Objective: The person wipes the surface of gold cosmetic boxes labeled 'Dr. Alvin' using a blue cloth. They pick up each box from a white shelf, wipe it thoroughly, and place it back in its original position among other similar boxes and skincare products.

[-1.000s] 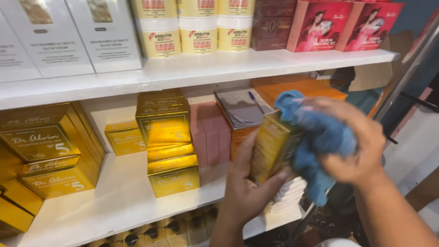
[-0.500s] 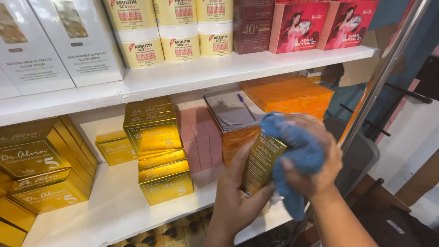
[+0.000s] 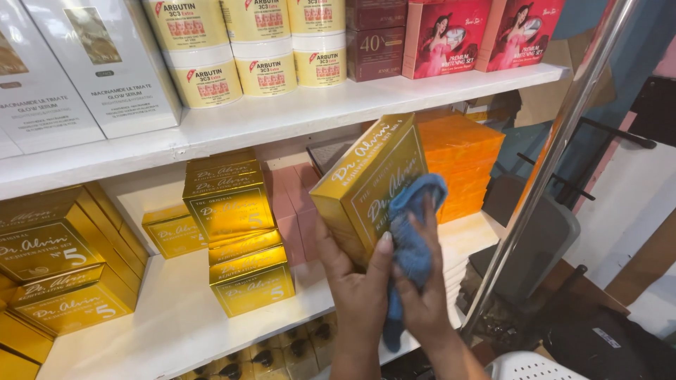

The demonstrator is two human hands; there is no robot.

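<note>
My left hand (image 3: 355,281) grips a gold box (image 3: 366,179) from below and holds it tilted in front of the lower shelf. My right hand (image 3: 422,295) presses a blue cloth (image 3: 412,239) against the box's front face, near its lower right corner. Part of the cloth hangs down between my wrists. A stack of matching gold boxes (image 3: 236,232) stands on the lower shelf (image 3: 141,331) to the left of my hands.
More gold boxes (image 3: 56,267) fill the shelf's left end. Pink boxes (image 3: 292,211) and orange boxes (image 3: 461,158) stand behind. The upper shelf (image 3: 282,116) carries white boxes, cream jars and red boxes. A metal pole (image 3: 549,162) slants at the right.
The gold box has been turned and raised so its broad front face shows. The cloth has moved from the box's top down to its front. The view has shifted slightly.
</note>
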